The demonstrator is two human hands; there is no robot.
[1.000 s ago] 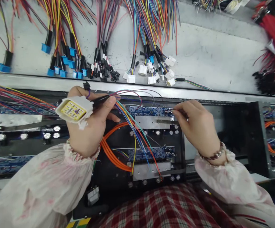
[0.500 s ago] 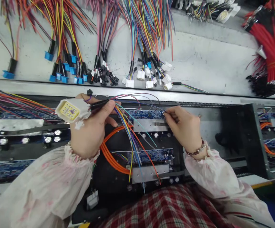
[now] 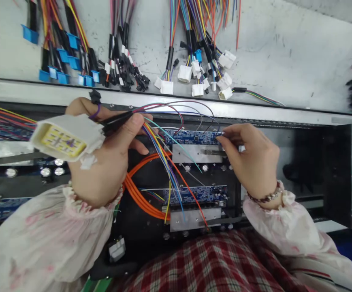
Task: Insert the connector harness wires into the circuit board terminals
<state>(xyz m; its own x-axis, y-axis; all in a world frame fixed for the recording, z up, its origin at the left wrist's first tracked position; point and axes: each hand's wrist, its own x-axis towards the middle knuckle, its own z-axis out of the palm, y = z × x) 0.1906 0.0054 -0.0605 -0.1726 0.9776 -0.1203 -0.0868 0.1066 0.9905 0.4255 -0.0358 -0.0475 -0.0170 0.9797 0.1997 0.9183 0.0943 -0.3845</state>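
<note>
My left hand [image 3: 103, 162] is closed around the black-sleeved neck of a wiring harness [image 3: 119, 121], thumb on top. The harness's white connector [image 3: 68, 136] with a yellow insert sticks out to the left, and a small black plug [image 3: 95, 96] stands above my fingers. Loose coloured wires [image 3: 163, 158] fan out rightward and down from the grip. My right hand [image 3: 251, 156] is closed in a pinch at the right edge of the upper blue circuit board [image 3: 190, 137]. A thin dark blue wire from the harness runs to its fingertips, which hide the end.
Orange cables [image 3: 136, 198] loop left of the lower circuit board [image 3: 194, 195]. Metal plates [image 3: 194, 219] lie by the boards inside a black housing. Behind its silver rail [image 3: 194, 104], harnesses with white connectors [image 3: 166, 87] and blue connectors [image 3: 62, 77] lie on a pale surface.
The view has shifted, with the back bench moving up in it. The white connector looks larger and further left. My right hand appears further right, still pinching; the left grip is unchanged.
</note>
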